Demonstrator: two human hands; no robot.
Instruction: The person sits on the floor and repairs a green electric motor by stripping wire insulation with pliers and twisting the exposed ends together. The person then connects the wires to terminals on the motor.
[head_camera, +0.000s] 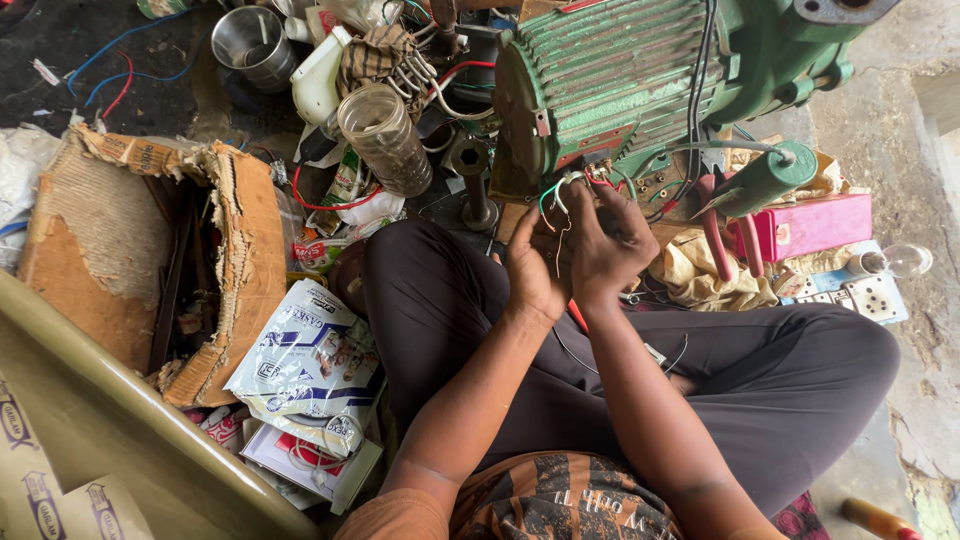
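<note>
A big green ribbed electric motor (620, 80) lies in front of me. Thin white, green and red wires (562, 190) come out of its lower end. My left hand (532, 268) and my right hand (608, 245) are pressed together just below the motor, both pinching these wires between their fingertips. A loose wire end hangs down between the two hands. My legs in dark trousers are crossed beneath them.
A torn cardboard box (150, 250) lies at left, plastic packets (305, 365) beside my knee. A plastic jar (385, 135), a steel cup (250, 42) and a white bottle (320, 75) stand behind. Red-handled pliers (722, 235), a pink box (810, 225) and a bulb (895, 262) lie at right.
</note>
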